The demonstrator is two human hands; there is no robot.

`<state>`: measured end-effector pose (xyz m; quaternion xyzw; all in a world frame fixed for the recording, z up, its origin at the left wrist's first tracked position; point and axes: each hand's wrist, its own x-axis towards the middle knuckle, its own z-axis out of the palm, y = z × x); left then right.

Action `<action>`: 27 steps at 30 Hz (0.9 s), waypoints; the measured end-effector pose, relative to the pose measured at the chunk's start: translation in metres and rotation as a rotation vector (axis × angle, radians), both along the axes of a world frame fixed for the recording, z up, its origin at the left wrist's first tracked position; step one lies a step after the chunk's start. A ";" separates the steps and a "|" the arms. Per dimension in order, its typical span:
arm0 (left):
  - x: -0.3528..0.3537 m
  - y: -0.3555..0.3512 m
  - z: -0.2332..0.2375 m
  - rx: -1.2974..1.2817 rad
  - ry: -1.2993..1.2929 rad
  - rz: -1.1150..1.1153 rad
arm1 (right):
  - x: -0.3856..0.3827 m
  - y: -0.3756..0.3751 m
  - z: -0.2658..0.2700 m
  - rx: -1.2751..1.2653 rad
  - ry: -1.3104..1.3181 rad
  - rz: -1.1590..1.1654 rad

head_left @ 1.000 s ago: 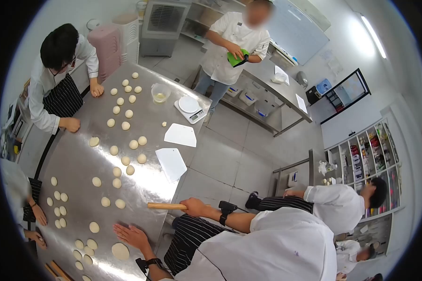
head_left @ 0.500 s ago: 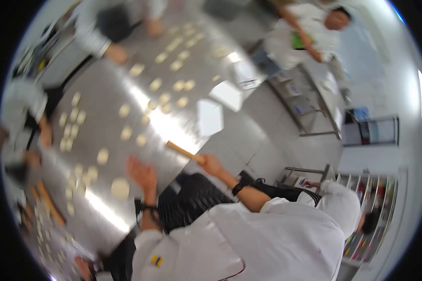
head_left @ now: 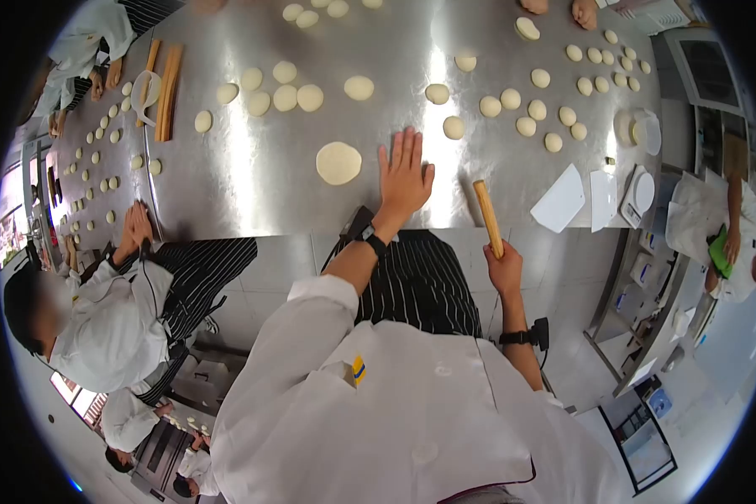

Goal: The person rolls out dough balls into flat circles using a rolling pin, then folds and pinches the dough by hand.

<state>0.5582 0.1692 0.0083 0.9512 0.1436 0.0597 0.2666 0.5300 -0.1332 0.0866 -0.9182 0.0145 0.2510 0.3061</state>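
My left hand (head_left: 405,181) lies with its fingers stretched out near the front edge of the metal table (head_left: 311,206), and nothing is in it. To its left is a flat, round piece of dough (head_left: 338,163), not touching the fingers. My right hand (head_left: 504,267) is wrapped round the lower end of a wooden rolling pin (head_left: 487,220), whose other end points up over the table edge. Small dough balls (head_left: 453,128) stand beyond and to the right of my left hand, and a cluster of them (head_left: 285,97) sits farther left.
White scrapers (head_left: 560,200) and a white scale (head_left: 638,195) lie at the right front. More rolling pins (head_left: 169,92) and a white container (head_left: 146,97) are at the left. A co-worker (head_left: 113,315) stands left of me; other people's hands (head_left: 585,13) rest across the table.
The view has turned and become sharper. My left hand, raised and blurred before, now lies over the table. My right hand still holds the rolling pin.
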 end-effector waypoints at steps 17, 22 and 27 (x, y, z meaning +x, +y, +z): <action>-0.091 0.060 0.059 -0.648 -0.065 0.347 | 0.061 0.094 -0.028 -0.150 -0.184 0.652; -0.085 0.065 0.063 -0.066 -0.035 -0.148 | 0.077 0.149 -0.029 -0.140 -0.184 0.786; -0.075 0.085 0.030 -0.054 -0.024 -0.172 | 0.075 0.162 -0.036 -0.004 -0.281 0.684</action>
